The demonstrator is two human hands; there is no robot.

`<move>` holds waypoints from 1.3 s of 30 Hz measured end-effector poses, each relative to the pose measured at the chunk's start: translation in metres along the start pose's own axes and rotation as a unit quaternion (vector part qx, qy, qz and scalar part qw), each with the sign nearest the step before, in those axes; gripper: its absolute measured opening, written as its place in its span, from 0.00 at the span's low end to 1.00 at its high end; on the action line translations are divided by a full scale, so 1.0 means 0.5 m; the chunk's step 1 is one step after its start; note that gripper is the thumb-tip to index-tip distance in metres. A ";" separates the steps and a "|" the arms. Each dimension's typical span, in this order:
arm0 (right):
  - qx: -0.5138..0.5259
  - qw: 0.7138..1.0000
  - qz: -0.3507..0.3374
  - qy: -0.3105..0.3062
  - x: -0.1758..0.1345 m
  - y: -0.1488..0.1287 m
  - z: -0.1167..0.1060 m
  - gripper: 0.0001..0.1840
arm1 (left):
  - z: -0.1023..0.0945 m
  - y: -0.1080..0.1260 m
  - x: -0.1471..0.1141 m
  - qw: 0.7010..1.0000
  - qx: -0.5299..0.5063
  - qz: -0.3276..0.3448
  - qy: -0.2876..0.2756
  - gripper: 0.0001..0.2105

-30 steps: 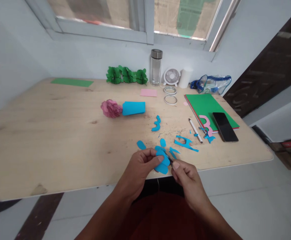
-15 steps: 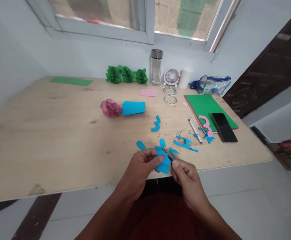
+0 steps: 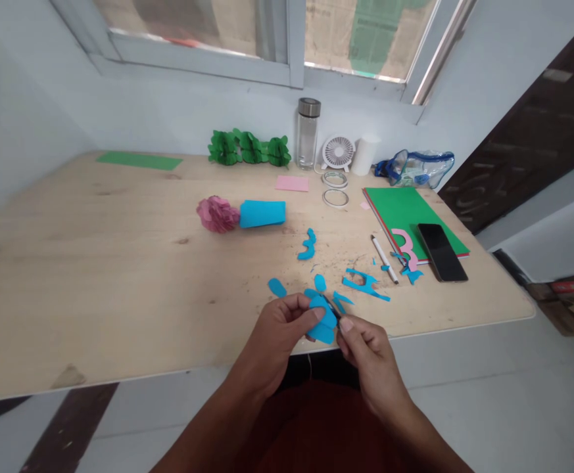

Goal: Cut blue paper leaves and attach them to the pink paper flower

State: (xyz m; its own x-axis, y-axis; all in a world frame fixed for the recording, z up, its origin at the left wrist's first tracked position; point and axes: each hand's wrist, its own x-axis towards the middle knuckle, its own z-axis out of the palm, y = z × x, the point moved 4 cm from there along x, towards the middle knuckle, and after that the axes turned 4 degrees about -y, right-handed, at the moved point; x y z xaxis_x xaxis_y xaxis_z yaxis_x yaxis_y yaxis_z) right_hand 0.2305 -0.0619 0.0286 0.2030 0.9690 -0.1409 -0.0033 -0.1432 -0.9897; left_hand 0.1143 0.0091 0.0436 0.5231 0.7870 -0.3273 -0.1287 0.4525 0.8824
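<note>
Near the table's front edge, my left hand [image 3: 287, 328] pinches a blue paper cutout [image 3: 323, 334] with rounded lobes between thumb and fingers. My right hand [image 3: 365, 341] is closed around dark, narrow scissors [image 3: 333, 307]; their handles are hidden in the fingers. The blades lie against the right side of the paper. Just beyond the hands are two blue paper ovals, one at the left [image 3: 277, 287] and one in the middle [image 3: 320, 282]. A cut-out blue scrap [image 3: 365, 284] and a pointed blue offcut [image 3: 342, 301] lie right of them.
A pink paper flower [image 3: 217, 214] with a blue paper base [image 3: 263, 213] lies mid-table. Rightward are a white pen [image 3: 384, 257], a phone [image 3: 442, 252] and green sheets [image 3: 409, 213]. Along the wall stand a glass bottle [image 3: 307, 138], a small fan [image 3: 338, 152] and green paper shapes [image 3: 250, 148].
</note>
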 end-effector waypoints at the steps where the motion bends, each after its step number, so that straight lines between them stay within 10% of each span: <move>1: 0.000 1.000 0.000 0.002 0.000 0.001 0.000 0.24 | 0.000 0.000 0.000 1.000 0.000 -0.001 0.002 0.08; 32: -0.004 0.999 0.007 0.039 -0.007 0.014 -0.001 0.24 | 0.004 -0.006 0.003 1.000 0.005 0.014 -0.016 0.08; 39: -0.187 0.974 -0.080 0.096 0.042 -0.003 -0.066 0.19 | -0.014 -0.004 0.011 0.999 0.021 -0.011 0.036 0.09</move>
State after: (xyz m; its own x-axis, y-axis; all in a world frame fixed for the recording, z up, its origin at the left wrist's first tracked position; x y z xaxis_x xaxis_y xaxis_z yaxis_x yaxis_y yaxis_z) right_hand 0.2669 -0.0477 0.0277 0.3515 0.9344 0.0570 0.3929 -0.0920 -0.9150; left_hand 0.1116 0.0154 0.0374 0.4634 0.8059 -0.3685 -0.0820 0.4530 0.8877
